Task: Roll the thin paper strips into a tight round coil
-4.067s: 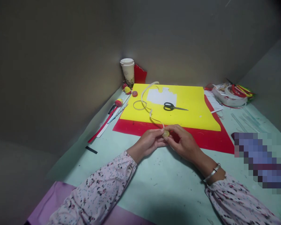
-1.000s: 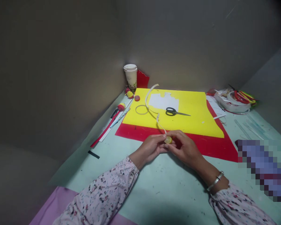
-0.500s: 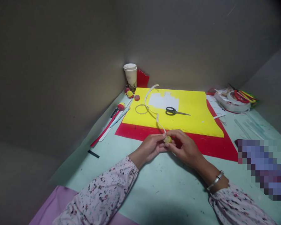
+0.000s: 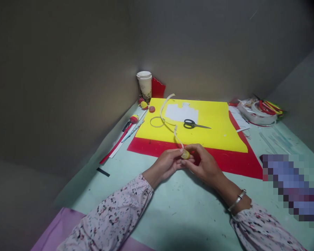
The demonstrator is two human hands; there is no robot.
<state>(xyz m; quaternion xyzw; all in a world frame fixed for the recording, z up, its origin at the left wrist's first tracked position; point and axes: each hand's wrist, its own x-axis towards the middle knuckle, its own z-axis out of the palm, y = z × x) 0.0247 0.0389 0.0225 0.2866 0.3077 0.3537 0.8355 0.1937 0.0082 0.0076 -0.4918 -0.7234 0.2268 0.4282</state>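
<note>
Between my two hands is a small coil of yellow and white paper strip [image 4: 185,154], wound into a flat disc. My left hand [image 4: 170,162] pinches it from the left with thumb and fingers. From the right, the thumb and fingertips of my right hand [image 4: 202,164] close on its edge. A loose pale strip [image 4: 162,111] runs from the coil in a curl over the yellow sheets [image 4: 211,139]. Scissors with black handles [image 4: 189,124] lie on those sheets, beside a torn white paper [image 4: 181,113].
Red sheets [image 4: 232,164] lie under the yellow ones. At the back left stands a lidded paper cup [image 4: 144,86], near small red and yellow coils [image 4: 134,119] and red and white strips [image 4: 117,147]. A clear container of strips [image 4: 260,111] sits back right. A pixelated object [image 4: 293,188] lies at right.
Both hands still hold the coil in nearly the same place. The whole view has shifted slightly, so things appear a little further left.
</note>
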